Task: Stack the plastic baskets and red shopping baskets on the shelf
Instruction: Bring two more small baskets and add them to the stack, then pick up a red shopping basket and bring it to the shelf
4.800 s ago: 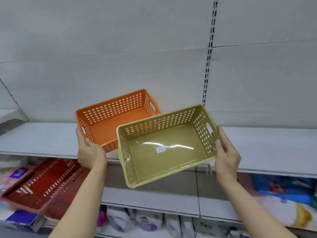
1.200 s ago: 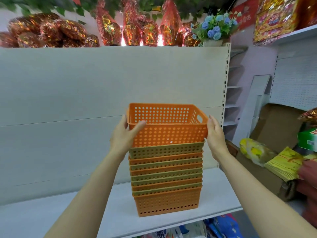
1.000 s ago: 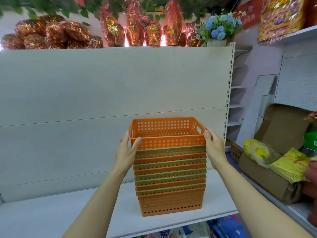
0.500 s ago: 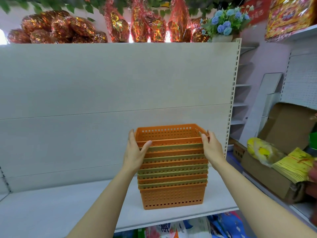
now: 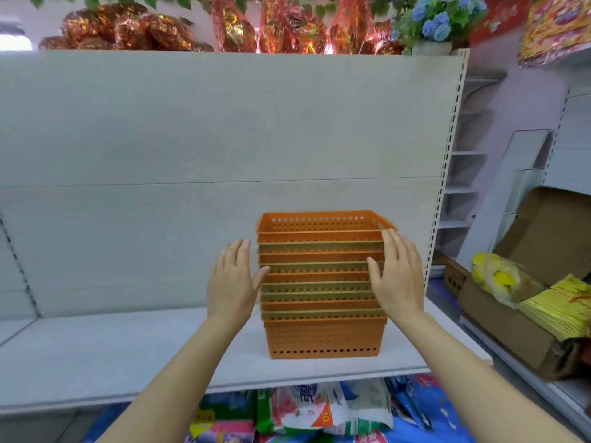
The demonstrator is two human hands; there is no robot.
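Note:
A nested stack of several perforated plastic baskets (image 5: 323, 334), orange and olive-green in alternation, stands on the white shelf (image 5: 134, 353) near its right end. The top basket (image 5: 319, 223) is orange and sits fully down in the stack. My left hand (image 5: 232, 282) hovers just left of the stack, fingers spread, a small gap from the basket rims. My right hand (image 5: 398, 276) is at the stack's right front corner, fingers apart, palm over the rims; I cannot tell if it touches. Neither hand holds anything. No red shopping basket is in view.
The shelf's grey back panel (image 5: 224, 123) rises behind the stack. Foil-wrapped goods (image 5: 128, 30) and blue flowers (image 5: 438, 20) line the top. Packaged goods (image 5: 319, 410) fill the shelf below. A cardboard box (image 5: 524, 318) with yellow packets stands to the right.
The top orange basket has been pressed down into the stack. Both hands have let go of it and drawn slightly away to the sides, fingers now spread.

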